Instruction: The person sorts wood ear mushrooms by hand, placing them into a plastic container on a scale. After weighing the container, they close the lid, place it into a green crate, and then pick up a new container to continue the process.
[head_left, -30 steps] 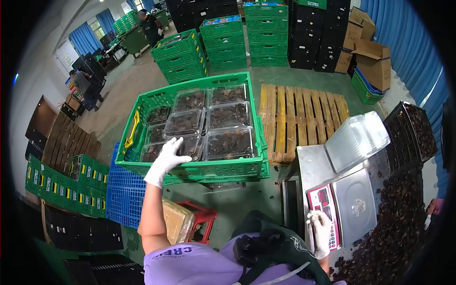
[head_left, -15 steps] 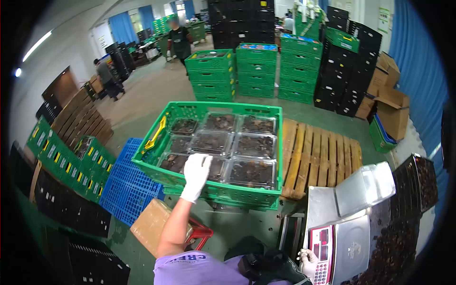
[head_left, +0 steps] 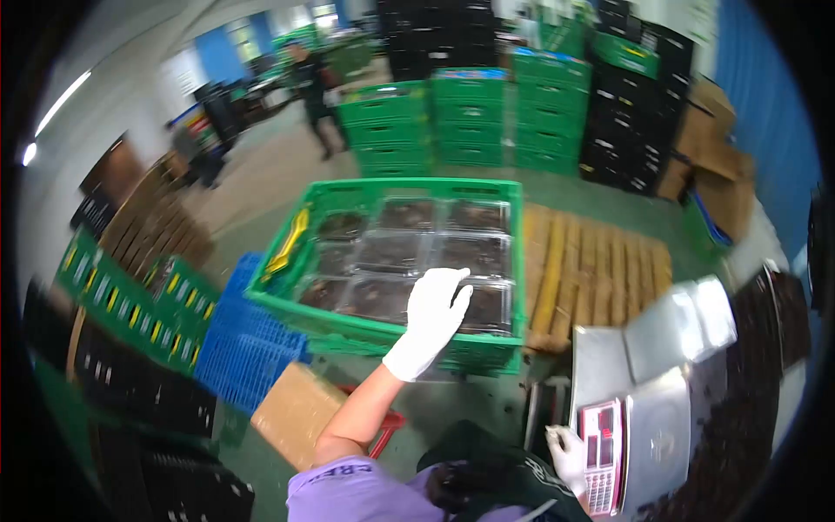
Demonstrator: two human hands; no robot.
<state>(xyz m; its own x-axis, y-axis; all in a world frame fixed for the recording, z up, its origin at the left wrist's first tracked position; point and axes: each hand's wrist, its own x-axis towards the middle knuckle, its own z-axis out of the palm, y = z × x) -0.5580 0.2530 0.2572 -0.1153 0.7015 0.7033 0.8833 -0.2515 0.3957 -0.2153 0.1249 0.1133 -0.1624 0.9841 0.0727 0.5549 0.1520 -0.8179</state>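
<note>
My left hand (head_left: 435,313), in a white glove, is over the front right part of a green crate (head_left: 409,336). Its thumb stands apart from the other fingers and nothing shows in it. Clear lidded boxes (head_left: 391,250) of dark pieces fill the crate in rows; the hand covers part of the front ones. My right hand (head_left: 567,459), also gloved in white, is at the left edge of a scale (head_left: 600,448) with a red and white keypad. Its fingers are bent together around something small that I cannot make out. The scale's metal plate (head_left: 658,444) is bare.
Wooden pallet (head_left: 591,278) right of the crate, blue pallet (head_left: 243,339) and cardboard box (head_left: 300,413) left. Stacked green crates (head_left: 470,117) and black crates (head_left: 631,113) stand behind. Dark loose pieces (head_left: 739,418) lie far right. Two people (head_left: 315,91) are at the back left.
My left hand has moved right across the front boxes, its thumb now spread. My right hand stays beside the scale. The whole view has shifted slightly and blurred.
</note>
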